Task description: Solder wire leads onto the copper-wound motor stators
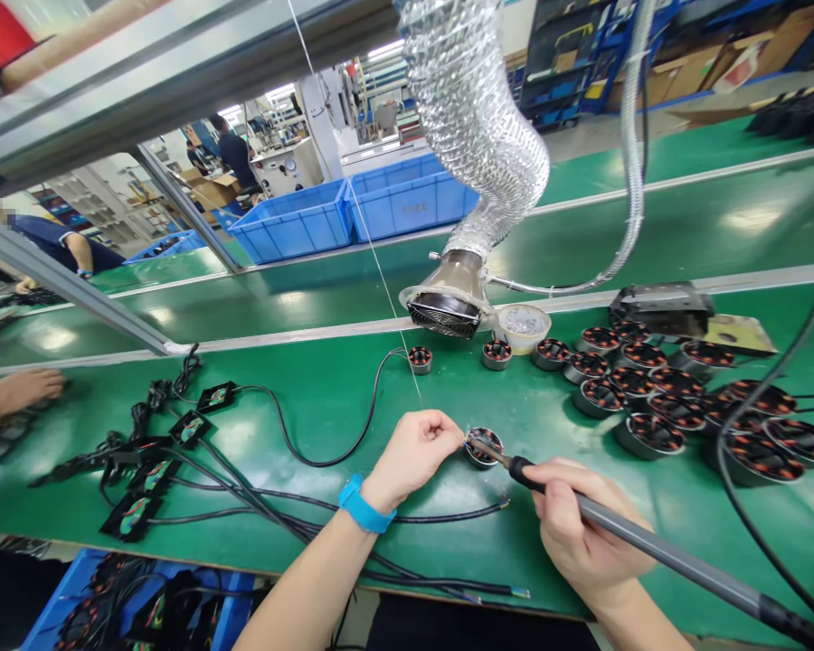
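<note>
In my right hand point(580, 529) is a soldering iron point(624, 533), its fingers closed round the dark grip. The iron's tip rests at a small round motor stator point(483, 447) with copper-coloured windings, which lies on the green bench point(407, 502). My left hand point(417, 452), with a blue band at the wrist, pinches a thin solder wire point(382, 271) that runs down from above. Its fingertips are at the stator's left edge; whether they touch it I cannot tell. Black cables point(440, 518) with bared ends pass under my left forearm.
More stators point(651, 434) crowd the right side, near a white round tub point(524, 325). A silver duct with a fume hood point(444, 303) hangs over the bench. Cabled circuit boards point(153, 475) lie at left, beside another person's hand point(31, 387). Blue bins point(298, 221) stand behind.
</note>
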Available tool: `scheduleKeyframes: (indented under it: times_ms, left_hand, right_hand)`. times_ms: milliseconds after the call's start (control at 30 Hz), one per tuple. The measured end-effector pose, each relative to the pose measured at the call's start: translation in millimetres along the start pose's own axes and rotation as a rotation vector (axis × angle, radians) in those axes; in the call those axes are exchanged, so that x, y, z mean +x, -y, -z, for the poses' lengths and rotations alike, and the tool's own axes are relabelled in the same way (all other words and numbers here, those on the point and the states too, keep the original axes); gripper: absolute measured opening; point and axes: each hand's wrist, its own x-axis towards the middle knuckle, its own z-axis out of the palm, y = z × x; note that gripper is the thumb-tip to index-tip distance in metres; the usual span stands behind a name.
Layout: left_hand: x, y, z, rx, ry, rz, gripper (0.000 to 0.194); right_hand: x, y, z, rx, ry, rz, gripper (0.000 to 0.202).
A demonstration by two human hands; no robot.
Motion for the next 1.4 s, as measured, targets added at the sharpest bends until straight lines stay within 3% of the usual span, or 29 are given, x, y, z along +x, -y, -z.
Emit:
scheduleKeyframes:
  times_ms: [133, 400, 867, 967, 1100, 1300, 1400]
  left_hand:
    - [0, -1, -0.4, 0.002, 0.002, 0.002, 0.014]
    - [-1, -4, -0.8, 0.004, -0.011, 0.015, 0.014]
    - [-2, -9, -0.8, -0.014, -0.009, 0.055, 0.016]
    - [-2, -9, -0.9, -0.011, -0.012, 0.050, 0.016]
    - [-2, -8, -1.2, 0.002, -0.011, 0.029, 0.016]
    - [-3, -8, -0.8, -0.008, 0.012, -0.009, 0.020]
    - [-4, -8, -0.4, -0.011, 0.031, -0.023, 0.024]
  right_hand:
    - [-1, 0, 0, 0.022, -0.010, -0.018, 0.016]
    - [-7, -2, -2, -0.006, -0.153, -0.134, 0.014]
    - [-5, -1, -3, -0.015, -0.142, -0.159, 0.015]
    - [-2, 2, -3, 0.002, -0.105, -0.137, 0.013]
    - [6, 7, -4, 0.008, 0.039, -0.122, 0.017]
    - [24, 11, -19, -0.004, 0.168, 0.066, 0.038]
    - [29, 11, -27, -0.027, 0.217, 0.091, 0.044]
